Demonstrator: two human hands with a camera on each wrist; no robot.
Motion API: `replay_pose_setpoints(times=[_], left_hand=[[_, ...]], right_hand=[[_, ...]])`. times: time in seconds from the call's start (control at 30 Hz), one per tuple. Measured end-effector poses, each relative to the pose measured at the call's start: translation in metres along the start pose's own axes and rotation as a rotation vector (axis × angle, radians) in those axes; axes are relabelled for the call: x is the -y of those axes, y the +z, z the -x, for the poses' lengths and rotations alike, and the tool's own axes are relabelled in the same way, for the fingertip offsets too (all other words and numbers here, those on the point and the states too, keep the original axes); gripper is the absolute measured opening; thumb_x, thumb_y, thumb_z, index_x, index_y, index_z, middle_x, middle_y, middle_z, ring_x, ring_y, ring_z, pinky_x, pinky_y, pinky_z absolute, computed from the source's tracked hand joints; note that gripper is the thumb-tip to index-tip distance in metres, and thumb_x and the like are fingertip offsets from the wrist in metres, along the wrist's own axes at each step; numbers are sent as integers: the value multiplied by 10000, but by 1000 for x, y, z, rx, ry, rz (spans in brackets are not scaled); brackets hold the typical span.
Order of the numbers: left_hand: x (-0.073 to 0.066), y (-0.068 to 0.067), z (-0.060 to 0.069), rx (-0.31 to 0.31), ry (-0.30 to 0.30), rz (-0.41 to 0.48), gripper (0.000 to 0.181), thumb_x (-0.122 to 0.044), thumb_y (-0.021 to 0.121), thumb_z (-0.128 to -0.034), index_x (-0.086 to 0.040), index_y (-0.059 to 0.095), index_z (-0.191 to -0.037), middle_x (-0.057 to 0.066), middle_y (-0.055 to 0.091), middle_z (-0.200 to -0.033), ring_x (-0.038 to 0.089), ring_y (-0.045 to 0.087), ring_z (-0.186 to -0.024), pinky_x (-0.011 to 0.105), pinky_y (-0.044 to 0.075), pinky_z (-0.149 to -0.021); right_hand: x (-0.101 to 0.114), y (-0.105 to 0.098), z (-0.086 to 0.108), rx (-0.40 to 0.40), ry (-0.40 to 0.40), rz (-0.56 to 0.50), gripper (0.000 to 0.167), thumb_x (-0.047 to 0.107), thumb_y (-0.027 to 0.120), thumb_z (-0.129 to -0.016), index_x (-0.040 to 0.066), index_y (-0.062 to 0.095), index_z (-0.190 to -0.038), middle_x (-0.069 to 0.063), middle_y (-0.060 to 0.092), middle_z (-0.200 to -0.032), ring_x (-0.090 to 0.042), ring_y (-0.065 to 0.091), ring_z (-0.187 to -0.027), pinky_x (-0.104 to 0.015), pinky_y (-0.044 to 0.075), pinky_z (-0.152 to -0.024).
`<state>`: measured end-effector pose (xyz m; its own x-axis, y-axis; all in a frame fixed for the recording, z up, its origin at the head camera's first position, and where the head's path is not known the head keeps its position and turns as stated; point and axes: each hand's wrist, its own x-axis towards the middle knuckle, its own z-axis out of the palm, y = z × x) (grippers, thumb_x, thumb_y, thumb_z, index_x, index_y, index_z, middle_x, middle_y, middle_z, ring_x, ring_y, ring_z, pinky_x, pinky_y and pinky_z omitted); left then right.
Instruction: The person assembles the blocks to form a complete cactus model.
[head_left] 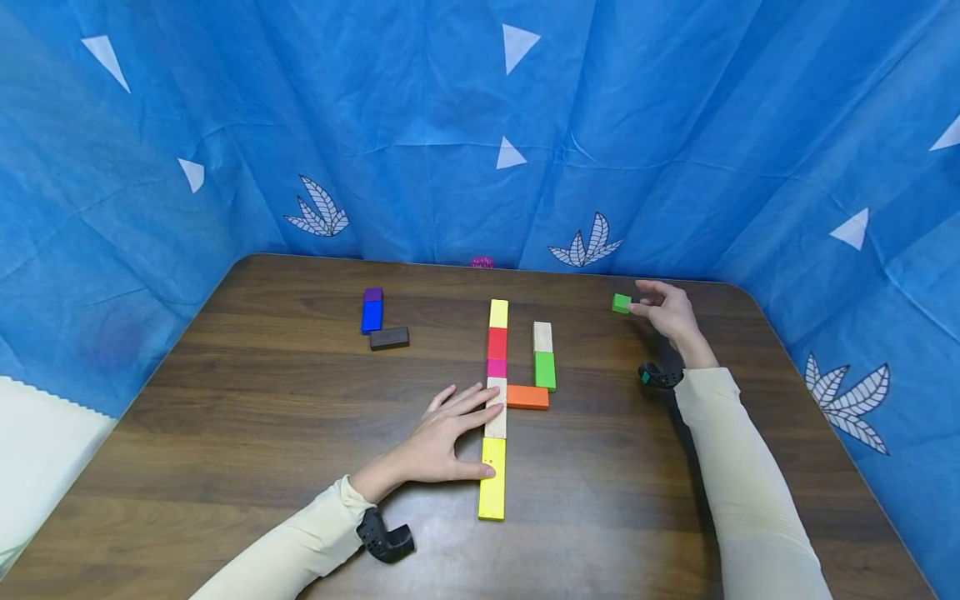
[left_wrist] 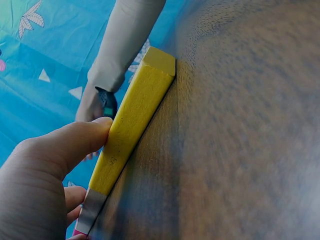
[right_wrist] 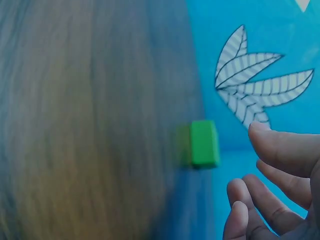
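My left hand rests on a column of wooden blocks, its fingers spread. Its thumb touches the long yellow block and its fingertips lie on the pale wooden block. Beyond these, the column goes on with a magenta block, a red block and a light yellow block. At the far right, my right hand is beside a small green cube. The right wrist view shows a gap between the fingers and that cube, which stands on the table.
An orange block juts right from the column. Beside it, a green block and a pale block line up. Purple, blue and dark brown blocks lie at back left. A blue curtain surrounds the table.
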<state>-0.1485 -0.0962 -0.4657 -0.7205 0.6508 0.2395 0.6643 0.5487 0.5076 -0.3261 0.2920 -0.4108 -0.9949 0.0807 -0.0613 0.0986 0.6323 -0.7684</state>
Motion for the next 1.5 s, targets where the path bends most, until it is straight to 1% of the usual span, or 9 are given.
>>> replay_pose_setpoints(times=[0.13,0.23,0.4,0.53,0.73,0.9,1.13,1.4,1.5], left_hand=[[0,0,1,-3,1,-2,839,-503,738,-773,-127,457,-1469,30,351,-1583,303,286,-1477,594,157,-1169],[1,0,1,-2,-2,-2,842,-504,737,-775,-130,452,-1473,25,346,-1586,299,282,-1479,590,153,-1173],[0,-1,1,-1,0,-2,841,-501,740,-774,-131,452,-1472,23,346,-1586,300,282,-1479,591,151,-1172],[0,-1,1,4,0,0,839,-496,740,-777,-130,449,-1474,28,344,-1587,303,279,-1480,590,150,-1173],[-1,-1,1,12,-4,1,838,-495,739,-780,-131,447,-1476,28,340,-1589,303,272,-1483,591,148,-1174],[0,-1,1,15,-6,-4,840,-499,740,-781,-130,447,-1476,28,340,-1588,297,270,-1484,584,145,-1177],[-1,-1,1,10,-1,-15,835,-503,738,-783,-136,450,-1475,24,341,-1588,295,281,-1479,576,153,-1177],[-1,-1,1,3,1,-2,843,-503,743,-776,-131,450,-1474,26,343,-1587,293,277,-1482,586,146,-1176],[-1,-1,2,0,-2,8,844,-503,743,-773,-127,454,-1471,27,347,-1585,295,277,-1482,593,143,-1174]], right_hand=[[-7,2,-4,32,32,-7,588,178,612,-963,51,385,-1491,-282,463,-1418,-425,461,-1259,-552,385,-1088],[-9,3,-7,57,47,-23,582,158,595,-969,46,374,-1496,-284,469,-1424,-424,472,-1267,-544,376,-1098],[-11,7,-11,72,51,-22,556,131,589,-970,17,395,-1479,-276,469,-1432,-390,509,-1218,-477,443,-1037],[-12,10,-12,57,51,-8,519,109,582,-973,13,429,-1460,-270,482,-1407,-355,517,-1155,-386,468,-932],[-12,12,-10,29,59,5,479,83,578,-971,12,470,-1433,-264,500,-1381,-347,502,-1128,-438,458,-976],[-10,13,-9,10,61,28,439,84,577,-971,4,510,-1398,-263,505,-1371,-348,492,-1098,-415,459,-941],[-11,13,-9,3,65,35,422,111,582,-974,6,529,-1379,-263,489,-1383,-365,489,-1100,-458,462,-964],[-2,16,-12,-17,12,56,410,154,591,-975,12,549,-1357,-250,523,-1351,-357,498,-1093,-400,474,-893],[6,21,-14,-24,-15,44,408,160,595,-973,6,555,-1349,-247,539,-1336,-361,513,-1094,-421,482,-899]])
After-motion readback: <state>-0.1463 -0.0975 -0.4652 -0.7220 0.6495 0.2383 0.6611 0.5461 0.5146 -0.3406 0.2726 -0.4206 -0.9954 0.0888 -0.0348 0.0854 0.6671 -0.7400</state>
